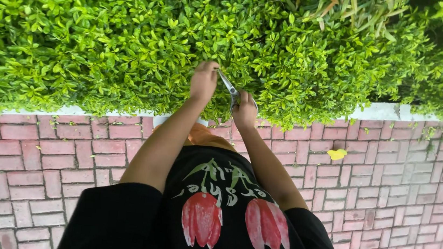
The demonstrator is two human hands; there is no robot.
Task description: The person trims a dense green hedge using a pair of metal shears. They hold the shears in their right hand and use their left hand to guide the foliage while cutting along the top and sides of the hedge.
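A hedge (132,35) stands directly ahead of both hands; scissors (229,87) lie between the left hand (204,80) and right hand (245,110). Brick paving (398,201) lies below them.

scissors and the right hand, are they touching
Touching. The head view shows the right hand closed around the handle end of the scissors, whose metal blades stick out toward the hedge beside the left hand.

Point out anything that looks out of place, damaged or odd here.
Little stands out. A single yellow leaf lies alone on the red brick paving, right of the right hand holding the metal shears. The left hand touches the hedge, which looks intact.
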